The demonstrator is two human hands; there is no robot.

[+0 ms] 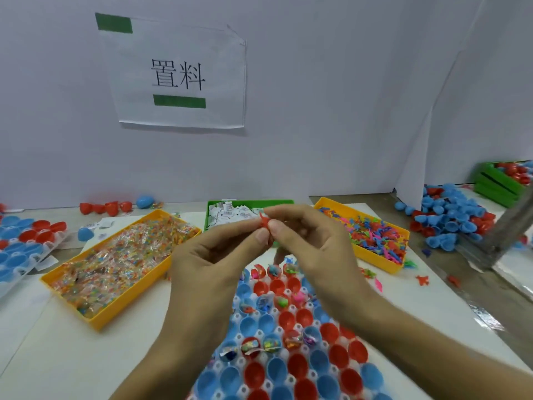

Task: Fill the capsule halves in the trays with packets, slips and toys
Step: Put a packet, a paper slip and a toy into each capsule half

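We hold our left hand (213,255) and right hand (311,243) together at the centre of the frame, above the far end of the capsule tray (288,342). Both hands pinch a small red toy (264,221) between thumbs and fingertips; it looks like one of the little plastic figures, though it is too small and half hidden for us to name its shape.

The supplies lie across the middle of the frame: a yellow bin of packets (115,261) at the left, a green bin of slips (230,212) behind our hands, and a yellow bin of toys (372,232) at the right, with a few loose toys spilled on the counter (86,356) beside it.

We judge the task to be early to midway. In the tray below our hands, the far rows and one row lower down already hold coloured contents, while most red and blue halves between and nearer the bottom edge sit bare. The toy in hand would go next into one of those open halves. A second tray of capsule halves (26,241) at the left edge shows no filling that we can make out, and a heap of loose halves (450,220) waits at the right
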